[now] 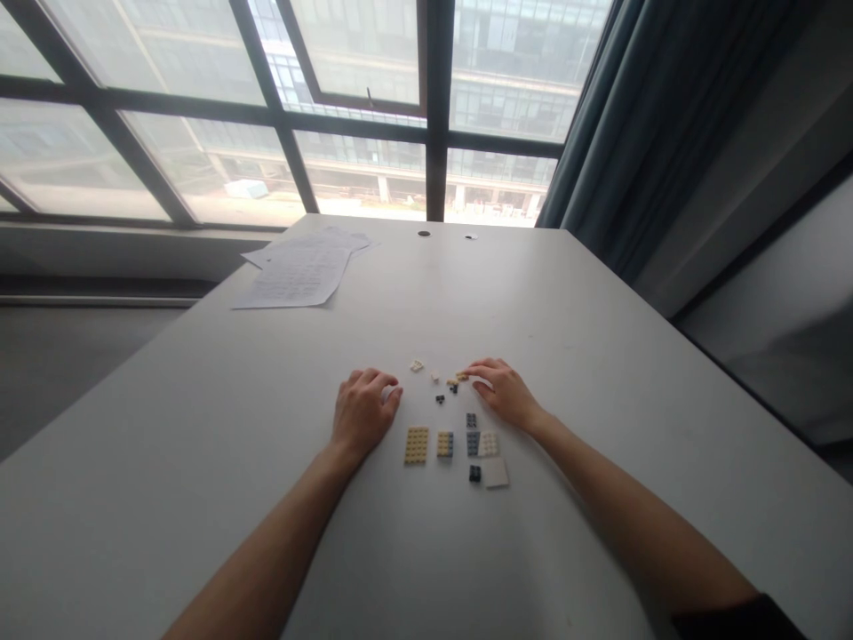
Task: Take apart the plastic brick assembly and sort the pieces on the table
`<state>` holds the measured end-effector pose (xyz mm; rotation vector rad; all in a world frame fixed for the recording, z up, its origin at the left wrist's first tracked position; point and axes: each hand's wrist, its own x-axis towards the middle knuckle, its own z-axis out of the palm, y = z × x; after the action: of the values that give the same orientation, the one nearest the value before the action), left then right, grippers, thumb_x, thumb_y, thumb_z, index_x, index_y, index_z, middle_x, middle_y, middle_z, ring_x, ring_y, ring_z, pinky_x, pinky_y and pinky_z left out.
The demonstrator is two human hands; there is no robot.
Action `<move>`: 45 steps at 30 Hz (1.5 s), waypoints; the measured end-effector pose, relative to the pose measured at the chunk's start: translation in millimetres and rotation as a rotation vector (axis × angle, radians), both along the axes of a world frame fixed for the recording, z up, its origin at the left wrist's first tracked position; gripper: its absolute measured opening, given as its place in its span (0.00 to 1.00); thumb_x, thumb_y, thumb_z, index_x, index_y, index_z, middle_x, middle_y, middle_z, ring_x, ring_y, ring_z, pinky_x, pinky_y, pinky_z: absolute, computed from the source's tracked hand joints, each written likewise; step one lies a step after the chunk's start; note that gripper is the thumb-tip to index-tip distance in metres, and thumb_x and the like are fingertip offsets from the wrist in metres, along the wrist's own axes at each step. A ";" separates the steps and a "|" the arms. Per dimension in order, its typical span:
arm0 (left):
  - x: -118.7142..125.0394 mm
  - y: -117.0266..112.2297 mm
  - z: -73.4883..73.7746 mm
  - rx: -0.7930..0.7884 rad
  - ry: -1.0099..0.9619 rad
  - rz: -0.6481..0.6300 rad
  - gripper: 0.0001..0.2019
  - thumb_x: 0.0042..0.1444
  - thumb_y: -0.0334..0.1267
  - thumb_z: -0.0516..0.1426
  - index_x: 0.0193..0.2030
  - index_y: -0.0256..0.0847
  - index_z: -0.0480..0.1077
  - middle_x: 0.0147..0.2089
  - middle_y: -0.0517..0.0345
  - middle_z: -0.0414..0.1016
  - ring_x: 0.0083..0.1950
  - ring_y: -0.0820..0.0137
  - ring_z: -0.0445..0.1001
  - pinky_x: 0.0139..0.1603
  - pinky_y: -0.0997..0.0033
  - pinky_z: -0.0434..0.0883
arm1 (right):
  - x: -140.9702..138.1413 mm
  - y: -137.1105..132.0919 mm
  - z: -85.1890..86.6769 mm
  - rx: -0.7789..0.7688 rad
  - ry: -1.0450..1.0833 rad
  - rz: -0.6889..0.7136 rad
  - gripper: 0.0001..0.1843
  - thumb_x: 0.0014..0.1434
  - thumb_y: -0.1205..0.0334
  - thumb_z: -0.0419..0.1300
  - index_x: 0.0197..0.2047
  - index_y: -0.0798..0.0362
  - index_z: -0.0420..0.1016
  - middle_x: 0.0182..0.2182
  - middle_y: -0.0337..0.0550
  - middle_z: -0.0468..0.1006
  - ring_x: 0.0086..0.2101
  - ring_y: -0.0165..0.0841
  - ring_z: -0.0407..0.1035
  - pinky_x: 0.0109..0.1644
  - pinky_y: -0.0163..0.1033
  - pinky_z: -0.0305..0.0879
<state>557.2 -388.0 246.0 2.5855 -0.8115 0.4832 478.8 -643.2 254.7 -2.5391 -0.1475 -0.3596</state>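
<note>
i have both hands over the worktop (200, 444), one on either side of the bricks. my left hand (365, 404) rests at the left, fingers loosely curled, with thumb and forefinger almost meeting; i see nothing between them, but i can't tell if they are pressed together. my right hand (503, 391) is part open at the far right of the small bits, forefinger out and touching a tan bit (462, 376), thumb apart. i don't make out a real grip there.

as for how far along things are, i'd judge the laying out partly done. the larger pieces sit on the near side in rough rows: the tan plate (417, 445) at left, the tan-and-grey block (445, 444) beside it, then the grey piece (473, 444) touching the white plate (490, 443). a dark piece (471, 420) lies just beyond the grey one; nearer me are the black brick (474, 474) and the smooth white tile (496, 473).

what looks left is the far scatter: the white bit (417, 365), a smaller white one (434, 378), the tan ones and two black bits (440, 399), all loose. only the tan-and-grey block looks possibly joined; from here i can't be sure.
</note>
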 end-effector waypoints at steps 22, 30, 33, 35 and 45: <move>-1.2 -0.4 1.8 0.005 0.020 -0.001 0.10 0.58 0.42 0.53 0.36 0.43 0.73 0.40 0.53 0.75 0.46 0.60 0.68 0.48 0.59 0.64 | 5.2 -13.1 0.2 -0.215 0.101 0.087 0.12 0.60 0.65 0.58 0.47 0.50 0.76 0.45 0.46 0.73 0.46 0.37 0.63 0.54 0.43 0.58; -0.9 -0.7 1.6 0.007 0.014 0.003 0.10 0.58 0.42 0.53 0.36 0.43 0.73 0.40 0.53 0.75 0.46 0.60 0.69 0.48 0.59 0.64 | -2.9 -7.9 -4.0 0.097 0.073 -0.015 0.09 0.60 0.62 0.57 0.42 0.55 0.77 0.41 0.47 0.75 0.45 0.36 0.65 0.53 0.43 0.59; -1.7 -0.7 2.9 0.012 0.016 0.004 0.10 0.58 0.42 0.52 0.36 0.43 0.73 0.41 0.53 0.75 0.46 0.59 0.69 0.48 0.58 0.64 | -8.4 -3.9 -2.4 0.550 0.160 -0.066 0.18 0.60 0.51 0.55 0.42 0.55 0.76 0.38 0.47 0.76 0.38 0.34 0.68 0.43 0.39 0.63; -2.0 -0.8 3.3 0.010 0.016 -0.001 0.10 0.58 0.42 0.52 0.36 0.43 0.73 0.40 0.53 0.75 0.46 0.60 0.69 0.48 0.58 0.64 | -12.5 -1.0 1.1 0.843 0.226 -0.078 0.24 0.58 0.43 0.54 0.42 0.55 0.76 0.39 0.47 0.77 0.36 0.33 0.68 0.38 0.37 0.63; -1.3 -1.2 2.1 0.011 0.012 0.003 0.10 0.58 0.42 0.53 0.36 0.43 0.73 0.40 0.53 0.75 0.46 0.59 0.68 0.48 0.59 0.64 | -57.6 39.2 28.8 0.576 0.199 0.075 0.16 0.60 0.49 0.58 0.41 0.53 0.75 0.36 0.44 0.75 0.34 0.32 0.66 0.39 0.38 0.63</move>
<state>555.9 -389.2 248.1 2.5978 -0.8081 0.4644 421.2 -604.0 283.5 -1.9778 -0.0516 -0.0957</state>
